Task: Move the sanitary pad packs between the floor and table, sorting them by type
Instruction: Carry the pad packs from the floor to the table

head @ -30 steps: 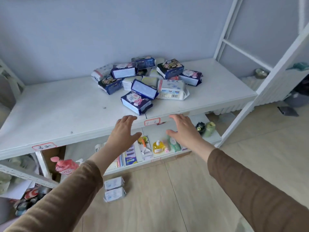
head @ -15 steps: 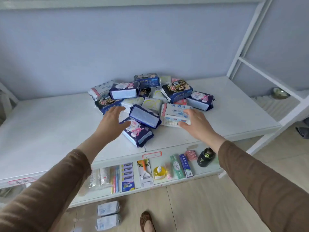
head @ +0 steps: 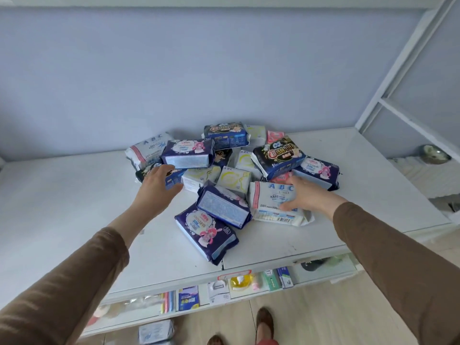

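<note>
Up on the white table (head: 74, 207) lies a loose heap of sanitary pad packs — dark blue, white and pale yellow ones tumbled over each other against the blue wall (head: 199, 70). The right hand (head: 307, 196) rests on a white ABC pack (head: 272, 195) at the heap's near right side, thumb over its front face and fingers along its far edge, so its grip is on that pack. The left hand (head: 156, 183) hangs over the heap's left edge, just above a dark pack (head: 171, 179), fingers relaxed and spread, holding nothing. Nearest the table's front edge lies a dark blue pack (head: 206, 232) with another blue pack (head: 222, 207) tilted across it. Below, one more white pack (head: 155, 331) lies on the floor (head: 323, 319) beside the person's shoes — under a lower shelf (head: 219, 292) of small toiletries.
</note>
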Available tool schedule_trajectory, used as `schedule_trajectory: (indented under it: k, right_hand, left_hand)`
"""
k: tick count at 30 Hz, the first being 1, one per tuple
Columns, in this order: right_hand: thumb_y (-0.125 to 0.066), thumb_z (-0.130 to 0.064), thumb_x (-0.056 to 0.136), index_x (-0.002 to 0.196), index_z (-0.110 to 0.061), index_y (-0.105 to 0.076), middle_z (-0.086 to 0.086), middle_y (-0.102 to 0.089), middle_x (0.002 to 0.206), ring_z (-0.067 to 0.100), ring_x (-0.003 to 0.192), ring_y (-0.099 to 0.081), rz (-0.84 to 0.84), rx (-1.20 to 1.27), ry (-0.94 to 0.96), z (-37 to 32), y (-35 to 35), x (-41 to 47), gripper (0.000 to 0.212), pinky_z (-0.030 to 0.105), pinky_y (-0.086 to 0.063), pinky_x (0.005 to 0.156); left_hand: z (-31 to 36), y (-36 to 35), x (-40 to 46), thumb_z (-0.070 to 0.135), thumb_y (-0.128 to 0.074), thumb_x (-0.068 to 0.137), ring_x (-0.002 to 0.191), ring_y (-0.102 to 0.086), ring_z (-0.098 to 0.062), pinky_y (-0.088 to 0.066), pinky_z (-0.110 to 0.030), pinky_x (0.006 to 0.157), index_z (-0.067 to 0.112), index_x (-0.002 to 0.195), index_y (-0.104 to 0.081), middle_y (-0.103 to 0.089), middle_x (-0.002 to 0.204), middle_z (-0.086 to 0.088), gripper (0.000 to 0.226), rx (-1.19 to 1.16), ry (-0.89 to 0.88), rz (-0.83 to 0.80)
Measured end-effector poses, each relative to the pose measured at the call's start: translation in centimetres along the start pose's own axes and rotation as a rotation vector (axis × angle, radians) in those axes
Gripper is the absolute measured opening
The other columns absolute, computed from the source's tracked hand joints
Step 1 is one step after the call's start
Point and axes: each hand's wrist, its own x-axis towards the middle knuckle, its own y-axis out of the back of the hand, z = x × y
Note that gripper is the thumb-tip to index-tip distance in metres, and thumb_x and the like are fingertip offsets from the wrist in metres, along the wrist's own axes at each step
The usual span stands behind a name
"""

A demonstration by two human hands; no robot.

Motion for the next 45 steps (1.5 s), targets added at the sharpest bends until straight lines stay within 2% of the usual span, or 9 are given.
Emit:
schedule_trajectory:
  k: [3, 8, 16, 23, 28, 32, 35, 41, 45]
  right_hand:
    - [-0.082, -0.066, 0.061, 0.149, -0.022, -0.026, 0.006, -0.040, 0.152, 0.026, 0.127, -0.050, -0.032, -0.135, 0.044, -0.1, -0.3, 0.3, 0.113, 0.031, -0.042, 0.087]
    - [-0.077, -0.074, 0.058, 0.148, -0.017, -0.023, 0.009, -0.030, 0.159, 0.032, 0.135, -0.042, 0.152, -0.279, 0.047, -1.1, -1.5, -1.1, 0.120, 0.041, -0.046, 0.098]
    - [-0.082, -0.074, 0.046, 0.107, -0.014, -0.047, 0.006, -0.054, 0.108, 0.026, 0.100, -0.048, 0.583, -0.429, 0.159, -3.4, -4.7, -3.6, 0.093, 0.035, -0.054, 0.068]
    - [-0.081, -0.030, 0.067, 0.136, -0.012, -0.044, 0.009, -0.046, 0.125, 0.036, 0.128, -0.039, 0.532, -0.367, 0.179, -5.2, -5.5, -3.3, 0.081, 0.037, -0.058, 0.084]
    - [-0.076, -0.051, 0.074, 0.151, -0.019, -0.023, 0.007, -0.042, 0.140, 0.033, 0.138, -0.033, 0.409, -0.390, 0.105, -5.2, -4.8, -1.7, 0.099, 0.036, -0.051, 0.094]
    - [-0.077, -0.067, 0.060, 0.137, -0.028, -0.039, -0.002, -0.053, 0.121, 0.025, 0.118, -0.042, 0.399, -0.539, 0.095, -5.9, -3.7, -0.6, 0.094, 0.037, -0.042, 0.086]
    - [-0.077, -0.070, 0.057, 0.133, -0.029, -0.039, -0.002, -0.055, 0.119, 0.025, 0.116, -0.043, 0.376, -0.575, 0.092, -6.1, -3.5, -0.1, 0.094, 0.040, -0.036, 0.093]
    - [-0.078, -0.065, 0.060, 0.143, -0.026, -0.028, 0.001, -0.051, 0.128, 0.028, 0.121, -0.044, 0.303, -0.503, 0.090, -6.5, -3.6, 0.8, 0.104, 0.040, -0.041, 0.096]
    - [-0.079, -0.062, 0.061, 0.141, -0.026, -0.029, 0.001, -0.048, 0.128, 0.027, 0.119, -0.043, 0.283, -0.475, 0.085, -6.7, -3.7, 1.0, 0.102, 0.039, -0.044, 0.088]
  left_hand:
    - [-0.4, -0.3, 0.4, 0.034, -0.066, 0.091, 0.124, -0.048, -0.025, -0.041, -0.042, 0.103, 0.016, 0.137, -0.050, -0.051, 0.136, -0.005, 0.052, -0.019, -0.015, 0.031]
    - [-1.2, -0.4, 0.9, 0.030, -0.067, 0.091, 0.122, -0.050, -0.023, -0.042, -0.039, 0.101, 0.017, 0.134, -0.053, -0.054, 0.133, -0.003, 0.048, -0.025, -0.024, 0.058]
    - [-4.3, 0.5, 3.5, 0.021, -0.067, 0.088, 0.121, -0.046, -0.027, -0.036, -0.036, 0.101, 0.018, 0.128, -0.056, -0.054, 0.126, -0.006, 0.042, -0.048, 0.031, 0.177]
    - [-8.3, 1.5, 7.7, 0.032, -0.061, 0.091, 0.130, -0.035, -0.036, -0.029, -0.047, 0.109, 0.012, 0.144, -0.036, -0.038, 0.142, -0.019, 0.062, -0.044, 0.285, 0.200]
    - [-10.4, 2.3, 11.7, 0.045, -0.058, 0.092, 0.134, -0.037, -0.041, -0.032, -0.050, 0.111, 0.016, 0.154, -0.018, -0.025, 0.151, -0.018, 0.079, -0.210, 0.510, 0.157]
    - [-11.6, 2.7, 14.3, 0.053, -0.049, 0.093, 0.131, -0.040, -0.042, -0.037, -0.052, 0.107, 0.019, 0.155, -0.011, -0.023, 0.153, -0.017, 0.081, -0.284, 0.637, 0.168]
    - [-12.1, 3.0, 15.7, 0.054, -0.046, 0.091, 0.116, -0.054, -0.042, -0.050, -0.051, 0.096, 0.020, 0.152, -0.014, -0.041, 0.140, -0.021, 0.077, -0.353, 0.680, 0.152]
    - [-13.3, 2.3, 17.3, 0.043, -0.071, 0.086, 0.116, -0.057, -0.036, -0.053, -0.048, 0.095, 0.030, 0.154, -0.004, -0.044, 0.142, -0.017, 0.096, -0.570, 0.743, 0.061]
    - [-14.5, 1.6, 17.0, 0.031, -0.081, 0.079, 0.098, -0.065, -0.025, -0.053, -0.044, 0.093, 0.025, 0.144, -0.021, -0.053, 0.132, -0.013, 0.089, -0.787, 0.701, -0.002]
